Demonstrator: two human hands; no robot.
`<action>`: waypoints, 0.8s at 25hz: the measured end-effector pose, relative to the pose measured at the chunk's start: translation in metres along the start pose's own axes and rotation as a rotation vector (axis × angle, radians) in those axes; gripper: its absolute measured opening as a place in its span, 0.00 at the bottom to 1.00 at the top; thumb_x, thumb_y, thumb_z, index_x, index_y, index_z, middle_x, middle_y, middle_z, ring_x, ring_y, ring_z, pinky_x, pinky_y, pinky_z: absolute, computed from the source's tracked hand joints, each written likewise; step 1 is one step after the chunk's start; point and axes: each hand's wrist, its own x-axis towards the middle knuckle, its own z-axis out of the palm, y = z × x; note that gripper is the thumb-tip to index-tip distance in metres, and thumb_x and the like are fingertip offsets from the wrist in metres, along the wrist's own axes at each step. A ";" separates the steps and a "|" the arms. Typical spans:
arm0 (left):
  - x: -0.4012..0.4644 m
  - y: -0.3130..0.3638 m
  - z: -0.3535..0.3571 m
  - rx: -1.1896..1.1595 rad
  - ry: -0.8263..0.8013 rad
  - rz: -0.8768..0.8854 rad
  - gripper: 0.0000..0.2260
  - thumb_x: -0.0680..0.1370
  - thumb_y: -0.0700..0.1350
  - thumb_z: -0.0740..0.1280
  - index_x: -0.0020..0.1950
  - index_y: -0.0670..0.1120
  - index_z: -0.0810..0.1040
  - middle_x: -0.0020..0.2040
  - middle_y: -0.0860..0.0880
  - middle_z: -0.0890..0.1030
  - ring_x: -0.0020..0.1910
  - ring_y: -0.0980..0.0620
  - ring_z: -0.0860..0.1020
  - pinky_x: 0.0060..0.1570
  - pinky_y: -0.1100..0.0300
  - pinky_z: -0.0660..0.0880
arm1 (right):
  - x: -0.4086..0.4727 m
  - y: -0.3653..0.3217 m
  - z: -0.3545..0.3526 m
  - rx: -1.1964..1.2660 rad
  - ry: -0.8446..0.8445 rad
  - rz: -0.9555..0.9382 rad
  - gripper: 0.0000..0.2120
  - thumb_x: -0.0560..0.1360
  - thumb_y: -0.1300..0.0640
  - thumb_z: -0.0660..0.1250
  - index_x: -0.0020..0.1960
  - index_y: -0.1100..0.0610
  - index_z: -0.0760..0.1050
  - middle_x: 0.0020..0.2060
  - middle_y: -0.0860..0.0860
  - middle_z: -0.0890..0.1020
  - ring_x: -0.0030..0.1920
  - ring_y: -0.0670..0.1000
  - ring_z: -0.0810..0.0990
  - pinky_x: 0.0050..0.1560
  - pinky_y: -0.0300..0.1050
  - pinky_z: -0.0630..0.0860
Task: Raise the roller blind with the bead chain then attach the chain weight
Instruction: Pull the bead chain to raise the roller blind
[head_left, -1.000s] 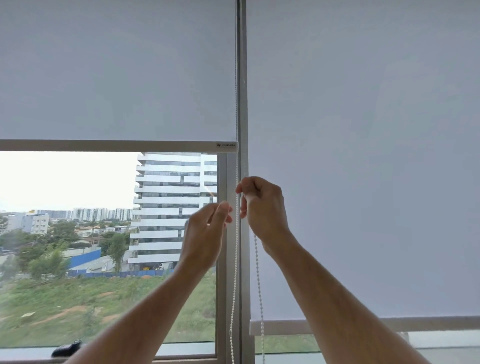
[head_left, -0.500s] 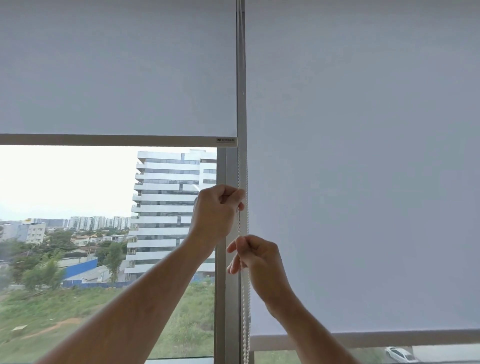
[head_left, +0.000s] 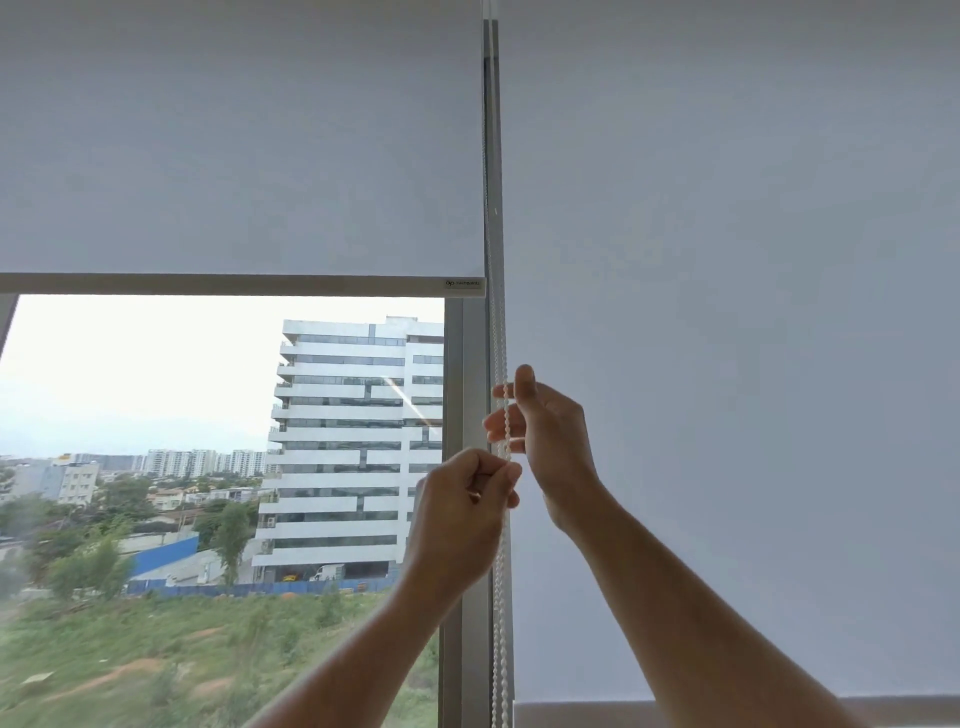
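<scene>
Found the left hand (head_left: 462, 514) nearest, at 6 o'clock of the working area, fingers curled and pinching the bead chain (head_left: 501, 623) between thumb and forefinger. Found the right hand (head_left: 550, 431) just above, at 1 o'clock from the left, unclenched, fingers loosely spread with the chain lying across them and no closed grip.

Judged the handover to be the weak point: with only one pinch holding, could have lost the beads and let the blind run back. Noted both strands of the loop hanging almost touching; could have caught the wrong strand and lowered instead of raised, or twisted the two together. Saw no chain weight anywhere in view.

Found the chain confined to the narrow slot between the left roller blind (head_left: 239, 156) and the right blind (head_left: 727, 312), close against the window frame (head_left: 457, 389); judged an off-plumb pull likely to rub there. Noted the right blind's fabric close behind the right hand. Placed the left blind's bottom bar (head_left: 234, 284) at 10 o'clock, well apart from both hands. Beyond the glass, noted a white building (head_left: 353, 441).
</scene>
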 end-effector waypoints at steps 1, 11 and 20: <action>-0.004 -0.003 0.000 0.002 -0.004 -0.005 0.10 0.77 0.45 0.69 0.35 0.48 0.79 0.27 0.55 0.79 0.24 0.64 0.73 0.28 0.72 0.67 | 0.008 -0.008 0.003 -0.019 -0.007 -0.006 0.21 0.82 0.42 0.54 0.51 0.56 0.80 0.37 0.53 0.85 0.37 0.48 0.82 0.43 0.42 0.75; -0.024 -0.015 -0.013 0.014 -0.096 0.027 0.14 0.76 0.57 0.67 0.36 0.50 0.81 0.34 0.54 0.84 0.33 0.55 0.80 0.38 0.61 0.74 | 0.025 -0.021 0.021 -0.070 0.057 -0.131 0.17 0.80 0.62 0.56 0.36 0.54 0.76 0.27 0.46 0.74 0.31 0.47 0.71 0.37 0.47 0.69; 0.038 0.009 -0.034 0.088 0.064 0.012 0.22 0.78 0.61 0.56 0.43 0.50 0.84 0.38 0.53 0.85 0.37 0.57 0.82 0.43 0.54 0.79 | -0.017 -0.004 0.021 -0.116 0.052 -0.168 0.16 0.81 0.60 0.58 0.37 0.53 0.77 0.26 0.46 0.77 0.28 0.44 0.74 0.34 0.44 0.74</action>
